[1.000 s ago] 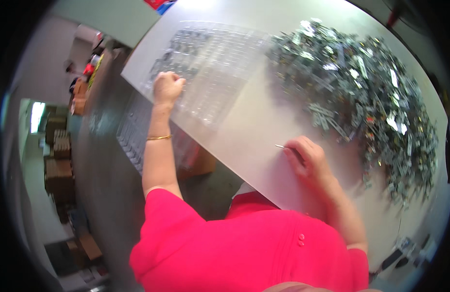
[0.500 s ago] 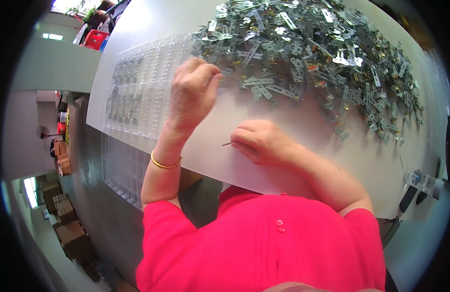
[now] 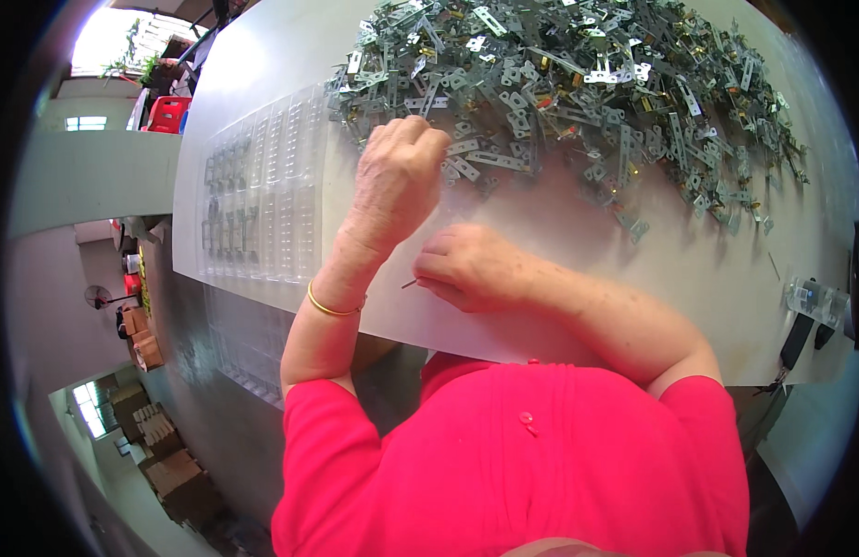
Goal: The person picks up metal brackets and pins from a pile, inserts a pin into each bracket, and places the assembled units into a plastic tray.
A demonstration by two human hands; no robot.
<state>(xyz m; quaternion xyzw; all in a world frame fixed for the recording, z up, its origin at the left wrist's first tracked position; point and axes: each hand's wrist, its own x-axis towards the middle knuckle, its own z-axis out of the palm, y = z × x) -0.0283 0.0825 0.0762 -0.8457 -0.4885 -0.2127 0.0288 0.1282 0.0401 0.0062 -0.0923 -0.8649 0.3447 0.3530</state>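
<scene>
My left hand (image 3: 403,176), a gold bangle (image 3: 335,306) on its wrist, hovers at the near left edge of a big heap of small metal plates (image 3: 541,93). Its fingers are curled together, and whatever they pinch, if anything, is hidden by the hand. To the right and closer to my body, my right hand (image 3: 471,267) is closed around a thin dark rod (image 3: 409,284), whose tip sticks out to the left. Left of my hands lie clear plastic trays (image 3: 290,213) with rows of small pockets; metal pieces (image 3: 232,227) sit in the left-hand rows.
The white table (image 3: 346,320) ends just in front of my body. More clear trays (image 3: 244,343) are below its left edge. A clear plastic bottle (image 3: 814,302) and a black strap (image 3: 793,351) are at the right edge. Cardboard boxes (image 3: 179,473) stand on the floor at left.
My left hand has moved right, closer to my right hand and to the heap's near edge. My right hand still grips the rod, slightly farther left. The whole view has shifted a little.
</scene>
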